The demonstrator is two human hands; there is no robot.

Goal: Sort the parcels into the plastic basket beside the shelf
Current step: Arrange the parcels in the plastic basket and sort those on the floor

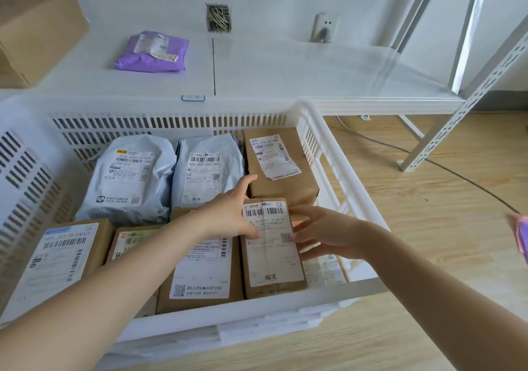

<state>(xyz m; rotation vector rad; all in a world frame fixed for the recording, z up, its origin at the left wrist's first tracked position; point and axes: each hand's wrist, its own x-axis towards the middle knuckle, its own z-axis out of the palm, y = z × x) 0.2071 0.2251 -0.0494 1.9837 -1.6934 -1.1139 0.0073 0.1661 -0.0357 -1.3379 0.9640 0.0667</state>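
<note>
Head view shows your left hand (228, 213) and right hand (323, 233) either side of a small brown parcel (273, 245), fingers (303, 237) spread and touching its edges, not clenched; whether you grip it, I cannot tell; it lies flat, label up, in the white plastic basket (328, 153), front right; most sorting looks done, with boxes and grey bags packed alongside; beyond, a purple parcel (153, 53) and a cardboard box (37, 33) wait on the shelf (314, 79).
</note>
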